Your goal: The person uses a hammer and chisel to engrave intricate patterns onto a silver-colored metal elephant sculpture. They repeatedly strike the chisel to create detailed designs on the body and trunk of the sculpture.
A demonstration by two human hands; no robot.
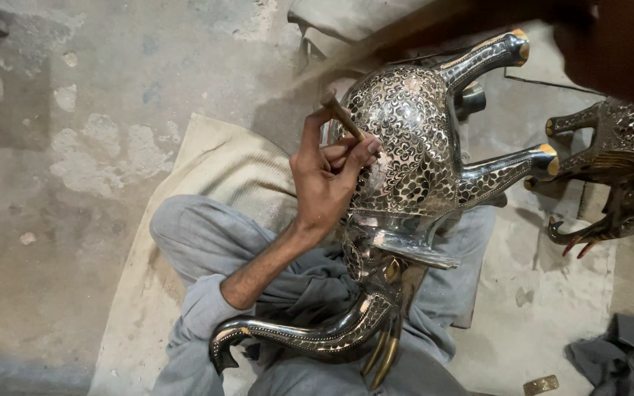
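Rests across the lap of the seated person as a metal elephant (412, 147), patterned all over in silver and black, legs (493, 55) pointing up and to the right, trunk (295, 337) and brass tusks (383, 359) curling down over grey trousers (207, 242). Gripped firmly in the left hand (328, 187): a slim tool (343, 117), fingers closed round the shaft, tip set against the rounded flank. Probably best done by keeping that tip planted on one point of the pattern, bracing the heel of the hand on the body, and holding the figure steady between the knees so nothing skids over the polished surface. Shows up only as a dark blur at the upper right edge, the right hand (618, 44); cannot tell whether open or closed, though a blurred pale streak (390, 40) runs from there toward the tool. Underneath, a cream cloth (214, 169) spread on a rough concrete floor (75, 110). To the right, well apart, a second patterned metal animal (618, 169). Lower right, a crumpled grey rag (625, 356) and near it a small flat brass-coloured piece (541, 384). No packages, labels or signs to be seen anywhere.
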